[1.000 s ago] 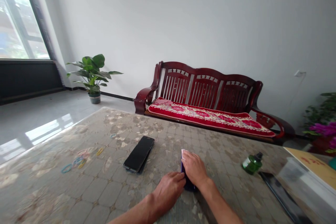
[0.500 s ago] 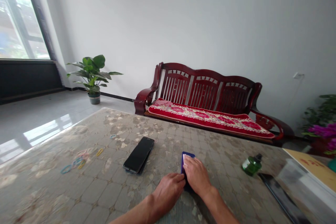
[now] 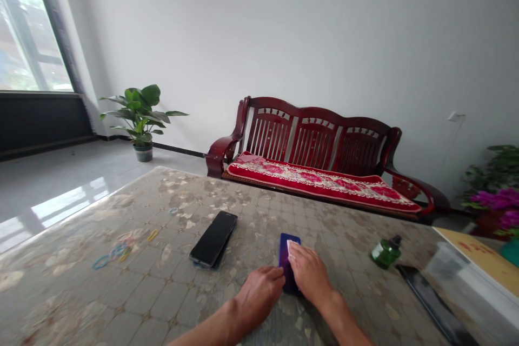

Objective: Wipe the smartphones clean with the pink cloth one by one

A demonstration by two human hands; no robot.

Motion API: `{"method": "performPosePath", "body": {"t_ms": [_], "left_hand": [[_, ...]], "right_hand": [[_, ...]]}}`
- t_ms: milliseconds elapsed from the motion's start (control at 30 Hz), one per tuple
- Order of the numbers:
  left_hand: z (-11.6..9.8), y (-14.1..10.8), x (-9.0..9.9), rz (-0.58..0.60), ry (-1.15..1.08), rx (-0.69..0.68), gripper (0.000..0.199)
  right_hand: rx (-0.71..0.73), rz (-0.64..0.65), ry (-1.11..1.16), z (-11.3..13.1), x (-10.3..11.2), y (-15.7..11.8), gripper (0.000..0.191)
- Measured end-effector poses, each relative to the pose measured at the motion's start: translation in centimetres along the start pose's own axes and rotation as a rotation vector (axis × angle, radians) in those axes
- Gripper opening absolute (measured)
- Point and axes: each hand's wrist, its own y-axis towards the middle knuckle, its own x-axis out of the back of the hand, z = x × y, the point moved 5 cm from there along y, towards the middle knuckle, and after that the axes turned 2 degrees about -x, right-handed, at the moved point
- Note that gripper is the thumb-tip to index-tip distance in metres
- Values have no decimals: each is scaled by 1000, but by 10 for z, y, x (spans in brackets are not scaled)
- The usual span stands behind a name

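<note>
A blue-purple phone (image 3: 284, 253) lies on the patterned tablecloth (image 3: 170, 259) in front of me. My left hand (image 3: 261, 293) is closed at its left edge, fingertips gripping the side. Over the phone's right part, my right hand (image 3: 310, 272) is closed on a white tissue (image 3: 290, 246) pressed to the surface. My fingers hide much of the tissue and part of the phone. Left of my hands, a black phone (image 3: 214, 239) rests face up on another flat, dark thing, of which only an edge shows.
Several coloured rubber bands (image 3: 119, 250) lie at the left. On the right are a green bottle (image 3: 386, 253), a long black object (image 3: 436, 303) and a clear box (image 3: 466, 275) with a yellowish top. Beyond the table stands a red wooden bench (image 3: 316, 140); a potted plant (image 3: 141, 119) is farther left.
My right hand has slid slightly right and toward me with the tissue, uncovering more of the blue-purple phone. My left hand stays at the phone's edge.
</note>
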Motion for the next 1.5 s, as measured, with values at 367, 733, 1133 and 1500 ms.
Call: {"method": "performPosePath", "body": {"t_ms": [367, 733, 1133, 1500], "left_hand": [[0, -1, 5, 8, -80, 36, 15], [3, -1, 0, 31, -65, 26, 14], [1, -2, 5, 17, -63, 31, 15], [2, 1, -3, -24, -17, 10, 15]], "right_hand": [[15, 8, -19, 2, 2, -17, 41], [-37, -33, -29, -8, -3, -10, 41], [-39, -50, -20, -2, -1, -2, 44], [44, -19, 42, 18, -7, -19, 43]]}}
